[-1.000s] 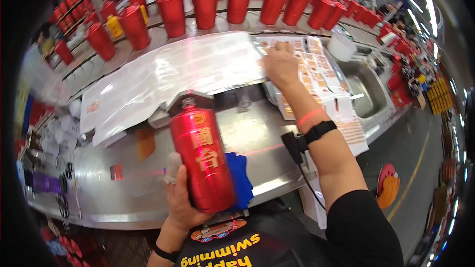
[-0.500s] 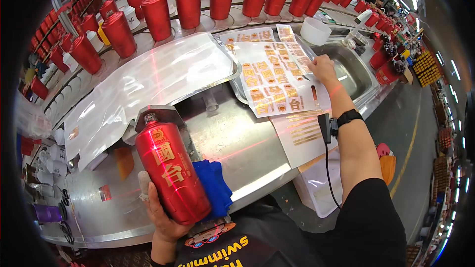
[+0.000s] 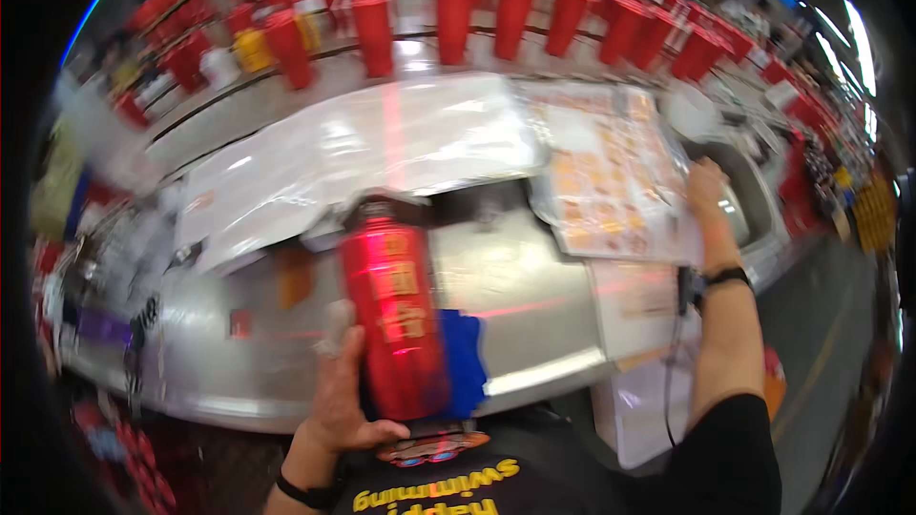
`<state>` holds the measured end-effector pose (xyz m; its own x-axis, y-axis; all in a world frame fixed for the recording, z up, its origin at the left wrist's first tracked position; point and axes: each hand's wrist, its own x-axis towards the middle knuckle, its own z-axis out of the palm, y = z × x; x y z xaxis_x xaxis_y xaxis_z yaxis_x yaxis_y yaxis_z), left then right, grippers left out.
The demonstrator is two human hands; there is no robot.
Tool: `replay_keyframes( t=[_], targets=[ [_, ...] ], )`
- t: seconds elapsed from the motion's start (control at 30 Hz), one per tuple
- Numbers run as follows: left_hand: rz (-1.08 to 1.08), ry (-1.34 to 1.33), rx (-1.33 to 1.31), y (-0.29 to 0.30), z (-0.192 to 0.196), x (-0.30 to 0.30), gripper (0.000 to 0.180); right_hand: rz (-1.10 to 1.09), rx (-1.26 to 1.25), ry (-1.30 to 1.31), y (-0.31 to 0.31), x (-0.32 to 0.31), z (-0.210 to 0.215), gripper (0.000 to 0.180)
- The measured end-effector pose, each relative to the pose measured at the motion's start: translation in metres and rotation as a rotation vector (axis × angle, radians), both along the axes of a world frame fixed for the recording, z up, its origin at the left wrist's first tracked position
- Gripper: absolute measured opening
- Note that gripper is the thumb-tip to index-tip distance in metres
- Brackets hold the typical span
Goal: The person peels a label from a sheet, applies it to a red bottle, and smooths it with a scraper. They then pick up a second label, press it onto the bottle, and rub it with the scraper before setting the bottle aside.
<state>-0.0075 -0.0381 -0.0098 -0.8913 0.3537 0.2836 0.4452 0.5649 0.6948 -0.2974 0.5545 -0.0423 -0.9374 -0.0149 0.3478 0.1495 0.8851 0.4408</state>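
A glossy red bottle [image 3: 393, 315] with gold lettering down its front leans against the work surface, its neck toward a dark angular rest [image 3: 382, 200]. My left hand [image 3: 339, 396] is closed around its lower left side, thumb near the base; one fingertip wears a pale cover. A blue cloth [image 3: 466, 362] lies against the bottle's right side. My right hand [image 3: 707, 193] is at the right edge of a sheet of gold stickers [image 3: 601, 181], beside the sink. Its fingers look curled together, but blur hides what they hold, if anything.
A metal counter [image 3: 515, 286] carries a white plastic-covered sheet [image 3: 420, 133]. Red bottles [image 3: 374, 29] line the conveyor behind. At right are a white tub [image 3: 689, 112] and a steel sink [image 3: 749, 186]. A white bin [image 3: 634, 420] stands below the counter's front edge.
The whole view has swung and blurred, shifting the scene rightward. The bottle looks more upright, still in my left hand. My right hand stays by the sticker sheet's right edge.
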Motion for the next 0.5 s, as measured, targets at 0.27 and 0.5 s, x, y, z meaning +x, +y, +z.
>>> replay_keyframes(
  t=[0.27, 0.5],
  targets=[
    [0.683, 0.379, -0.338, -0.131, 0.045, -0.1, 0.021, 0.461, -0.488, 0.184, -0.022, -0.003, 0.026, 0.021],
    [0.834, 0.13, -1.094, -0.233, 0.015, -0.149, 0.047, 0.571, -0.696, 0.079, -0.145, 0.079, 0.072, 0.026]
  ],
)
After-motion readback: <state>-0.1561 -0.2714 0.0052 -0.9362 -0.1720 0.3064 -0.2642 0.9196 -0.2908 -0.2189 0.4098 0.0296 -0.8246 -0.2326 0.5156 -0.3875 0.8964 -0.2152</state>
